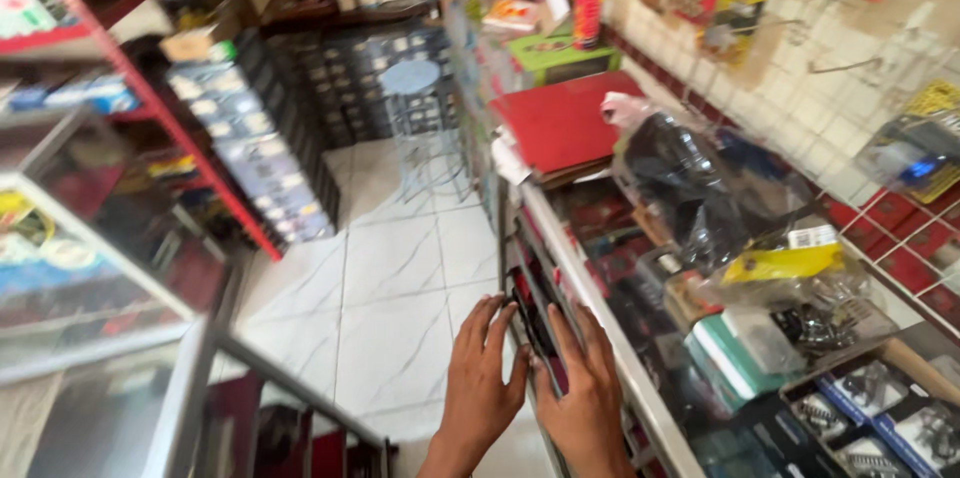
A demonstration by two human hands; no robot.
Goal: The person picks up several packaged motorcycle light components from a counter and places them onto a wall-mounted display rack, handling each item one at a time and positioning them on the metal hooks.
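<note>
I am watching both hands working at the front face of a glass display counter (590, 288) in a cramped shop aisle. My left hand (485, 373) is lying flat with fingers spread and released, fingertips pressing against a dark sliding panel (530, 313) set in the counter's front. My right hand (585, 383) is sitting just beside it, fingers extended and loose, resting on the same panel near the metal edge of the countertop. Neither hand is grasping anything; both are lying open against the panel. The frame is blurring, so I cannot tell what is stacked behind the panel. On the countertop, a red folder (565, 123) is lying well beyond the hands, with a clear plastic bag (690, 183) of dark items nearer. A round stool (415, 88) is standing on the white tiled floor (385, 288) farther down the aisle.
</note>
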